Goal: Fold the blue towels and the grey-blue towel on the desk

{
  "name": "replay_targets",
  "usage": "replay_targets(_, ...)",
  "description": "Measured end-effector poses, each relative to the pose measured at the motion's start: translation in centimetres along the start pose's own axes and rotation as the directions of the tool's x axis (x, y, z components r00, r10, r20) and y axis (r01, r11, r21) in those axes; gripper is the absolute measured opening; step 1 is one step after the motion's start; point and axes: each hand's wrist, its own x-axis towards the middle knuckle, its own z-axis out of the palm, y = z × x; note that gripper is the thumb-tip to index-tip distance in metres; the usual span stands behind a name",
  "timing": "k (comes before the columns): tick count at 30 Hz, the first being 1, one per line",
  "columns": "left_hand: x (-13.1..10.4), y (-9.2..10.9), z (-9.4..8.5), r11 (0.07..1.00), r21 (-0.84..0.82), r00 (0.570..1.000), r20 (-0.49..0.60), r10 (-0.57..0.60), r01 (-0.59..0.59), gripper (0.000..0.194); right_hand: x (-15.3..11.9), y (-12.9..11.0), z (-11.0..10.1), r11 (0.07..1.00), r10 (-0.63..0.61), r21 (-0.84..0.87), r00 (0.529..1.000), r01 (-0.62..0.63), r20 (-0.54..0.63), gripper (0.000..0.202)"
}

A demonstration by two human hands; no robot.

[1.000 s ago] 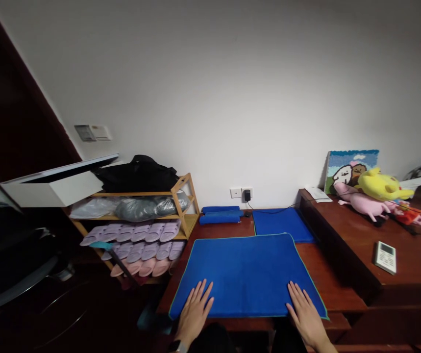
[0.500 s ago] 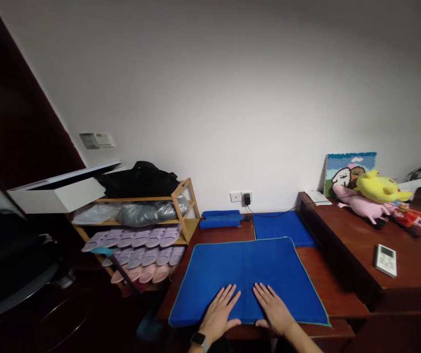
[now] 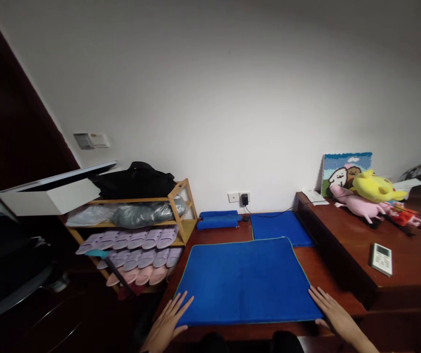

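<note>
A blue cloth [image 3: 243,279] with a pale green edge lies spread flat on the reddish-brown wooden table [image 3: 217,236]. At its near left corner rests my left hand [image 3: 168,318], fingers spread over the cloth's edge. My right hand [image 3: 331,314] lies at the near right corner, its fingertips on the border and its fingers stretched out. Neither hand holds anything. Behind the spread cloth, a folded blue cloth bundle [image 3: 218,220] sits by the wall, and another flat blue cloth [image 3: 282,228] lies to its right.
A wooden shoe rack [image 3: 188,230] with several slippers [image 3: 136,239] and a black bag [image 3: 136,181] stands left. On the higher desk [image 3: 346,230] at right are plush toys [image 3: 377,186] and a white remote control [image 3: 381,259]. A black plug [image 3: 245,199] trails a cable along the wall.
Both hands have slid apart from the near middle of the cloth, the left one to the left corner and the right one to the right corner. The view has shifted slightly.
</note>
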Motion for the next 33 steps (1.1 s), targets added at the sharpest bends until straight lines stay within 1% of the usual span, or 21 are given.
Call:
replay_targets(2, -0.3, -0.5, -0.5, 0.999, -0.003, 0.999, 0.012, -0.040, 0.040, 0.087, -0.4, 0.1, -0.8, 1.000, 0.024, 0.012, 1.000, -0.024, 0.014, 0.074)
replay_targets(4, -0.8, -1.1, -1.0, 0.994, 0.010, 0.993, 0.034, -0.110, 0.110, 0.086, -0.4, -0.4, -1.7, 0.998, 0.047, 0.036, 0.997, -0.049, 0.056, 0.078)
replay_targets(5, -1.0, -1.5, -1.2, 0.989, 0.018, 0.987, 0.051, -0.151, 0.150, 0.087, -0.2, -0.7, -2.2, 0.996, 0.066, 0.054, 0.994, -0.070, 0.083, 0.079)
replay_targets(7, -1.3, -2.4, -1.6, 0.973, 0.023, 0.969, 0.087, -0.229, 0.228, 0.088, 0.5, -1.2, -3.0, 0.986, 0.118, 0.103, 0.986, -0.130, 0.118, 0.075)
replay_targets(9, -1.1, -3.2, -1.9, 0.962, -0.006, 0.957, 0.103, -0.273, 0.275, 0.087, 1.9, -1.4, -3.5, 0.970, 0.171, 0.160, 0.981, -0.184, 0.091, 0.067)
replay_targets(11, 0.1, -3.4, -2.1, 0.958, -0.068, 0.960, 0.070, -0.272, 0.277, 0.079, 4.1, -1.4, -3.8, 0.956, 0.204, 0.214, 0.979, -0.200, 0.003, 0.063)
replay_targets(13, 2.3, -2.7, -2.0, 0.962, -0.146, 0.973, 0.000, -0.233, 0.230, 0.066, 7.0, -1.3, -3.8, 0.952, 0.214, 0.243, 0.973, -0.188, -0.087, 0.063)
replay_targets(14, 3.7, -2.0, -1.8, 0.962, -0.181, 0.977, -0.031, -0.211, 0.202, 0.059, 8.6, -1.2, -3.8, 0.953, 0.214, 0.245, 0.969, -0.180, -0.121, 0.063)
replay_targets(15, 5.3, -1.1, -1.6, 0.961, -0.207, 0.979, -0.054, -0.196, 0.181, 0.053, 10.3, -1.1, -3.9, 0.955, 0.214, 0.238, 0.965, -0.175, -0.149, 0.062)
replay_targets(17, 8.8, 1.3, -1.0, 0.961, -0.229, 0.982, -0.066, -0.176, 0.157, 0.046, 13.8, -0.8, -4.1, 0.963, 0.219, 0.200, 0.957, -0.180, -0.191, 0.059)
replay_targets(19, 12.4, 4.1, -0.1, 0.966, -0.214, 0.985, -0.060, -0.159, 0.143, 0.044, 17.1, -0.3, -4.4, 0.966, 0.237, 0.158, 0.946, -0.205, -0.223, 0.055)
replay_targets(21, 15.8, 6.3, 1.0, 0.977, -0.182, 0.989, -0.081, -0.125, 0.109, 0.045, 20.0, 0.4, -4.6, 0.965, 0.254, 0.132, 0.936, -0.227, -0.245, 0.053)
replay_targets(23, 18.9, 7.4, 2.0, 0.987, -0.136, 0.985, -0.138, -0.108, 0.089, 0.047, 22.2, 1.2, -4.6, 0.964, 0.264, 0.117, 0.928, -0.240, -0.264, 0.053)
replay_targets(24, 20.2, 7.3, 2.5, 0.989, -0.109, 0.979, -0.167, -0.116, 0.099, 0.047, 23.0, 1.5, -4.3, 0.962, 0.271, 0.104, 0.923, -0.252, -0.272, 0.054)
replay_targets(25, 21.4, 6.7, 2.9, 0.989, -0.081, 0.972, -0.191, -0.137, 0.123, 0.048, 23.7, 1.8, -4.0, 0.960, 0.279, 0.090, 0.920, -0.264, -0.274, 0.054)
replay_targets(26, 22.4, 5.8, 3.3, 0.986, -0.053, 0.964, -0.207, -0.168, 0.160, 0.049, 24.2, 2.1, -3.5, 0.958, 0.285, 0.075, 0.919, -0.276, -0.272, 0.053)
replay_targets(28, 23.7, 3.2, 3.8, 0.968, -0.006, 0.943, -0.225, -0.245, 0.250, 0.051, 24.6, 2.6, -2.3, 0.956, 0.292, 0.051, 0.920, -0.289, -0.263, 0.053)
replay_targets(30, 24.2, 0.3, 4.1, 0.947, 0.036, 0.925, -0.228, -0.304, 0.320, 0.054, 24.6, 3.1, -1.1, 0.962, 0.272, 0.043, 0.923, -0.271, -0.271, 0.054)
replay_targets(32, 24.1, -2.0, 4.5, 0.935, 0.073, 0.921, -0.217, -0.324, 0.346, 0.057, 24.5, 3.5, -0.2, 0.972, 0.234, 0.051, 0.924, -0.230, -0.302, 0.055)
replay_targets(33, 24.0, -2.9, 4.7, 0.934, 0.086, 0.923, -0.210, -0.322, 0.346, 0.057, 24.5, 3.7, 0.0, 0.975, 0.220, 0.064, 0.921, -0.211, -0.322, 0.055)
